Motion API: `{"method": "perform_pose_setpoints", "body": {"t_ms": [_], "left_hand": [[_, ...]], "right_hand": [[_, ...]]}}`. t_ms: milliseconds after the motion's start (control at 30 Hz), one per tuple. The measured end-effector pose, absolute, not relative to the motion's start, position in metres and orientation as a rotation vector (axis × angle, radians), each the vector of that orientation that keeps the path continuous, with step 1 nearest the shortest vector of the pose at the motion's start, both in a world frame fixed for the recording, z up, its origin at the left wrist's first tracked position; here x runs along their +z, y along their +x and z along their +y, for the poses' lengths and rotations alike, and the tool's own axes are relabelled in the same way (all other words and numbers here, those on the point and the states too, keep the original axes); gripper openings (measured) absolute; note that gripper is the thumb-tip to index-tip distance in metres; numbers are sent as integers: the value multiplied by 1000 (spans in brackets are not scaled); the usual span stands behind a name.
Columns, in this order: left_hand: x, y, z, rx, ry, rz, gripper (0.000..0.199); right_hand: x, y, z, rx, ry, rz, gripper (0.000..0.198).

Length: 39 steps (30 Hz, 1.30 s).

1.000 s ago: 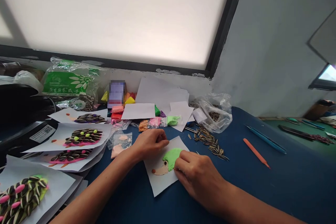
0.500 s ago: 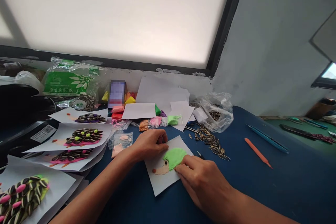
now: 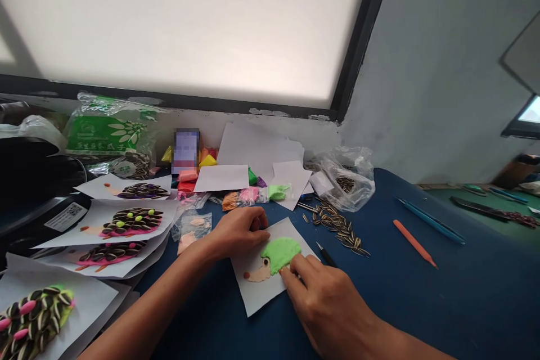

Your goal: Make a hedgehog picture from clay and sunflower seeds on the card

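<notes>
A white sheet of paper lies tilted on the blue table, bearing a hedgehog shape in modelling clay. The body is green clay, the face pale peach, with a black-and-white eye and a brown nose. My left hand has its fingers curled and holds the sheet at its upper left edge, thumb on the paper. At the body's lower edge my right hand pinches a small orange bit of clay, thumb and forefinger close together. My right fingers cover part of the sheet.
Finished seed hedgehog pictures are stacked at left. Sunflower seeds lie beyond the sheet, near a plastic bag. A black-tipped pen, an orange tool and a blue tool are at right. Clay packets sit behind.
My right hand has shifted slightly and its fingers have bent, showing a bit of orange at the tips. More of the pen is visible. My left hand stays at the sheet.
</notes>
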<state>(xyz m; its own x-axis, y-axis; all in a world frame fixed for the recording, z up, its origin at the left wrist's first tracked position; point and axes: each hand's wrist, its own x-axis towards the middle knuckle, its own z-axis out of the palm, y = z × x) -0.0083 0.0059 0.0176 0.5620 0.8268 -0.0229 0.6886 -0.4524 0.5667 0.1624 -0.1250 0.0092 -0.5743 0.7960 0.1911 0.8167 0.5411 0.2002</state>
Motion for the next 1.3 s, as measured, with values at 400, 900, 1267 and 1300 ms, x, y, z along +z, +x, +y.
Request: {"method": "perform_pose_setpoints", "body": {"t_ms": [400, 900, 1267, 1300], "left_hand": [[23, -8, 3, 321, 2286, 1212, 15], [20, -9, 6, 322, 2290, 1208, 14], [20, -8, 6, 308, 2300, 1207, 15], [21, -8, 6, 310, 2298, 1208, 15]], "right_hand": [[14, 162, -127, -372, -1459, -2724, 32], [20, 166, -127, -162, -1445, -2728, 32], [22, 167, -124, -48, -1482, -2730, 29], [23, 167, -124, -41, -1478, -2726, 29]]}}
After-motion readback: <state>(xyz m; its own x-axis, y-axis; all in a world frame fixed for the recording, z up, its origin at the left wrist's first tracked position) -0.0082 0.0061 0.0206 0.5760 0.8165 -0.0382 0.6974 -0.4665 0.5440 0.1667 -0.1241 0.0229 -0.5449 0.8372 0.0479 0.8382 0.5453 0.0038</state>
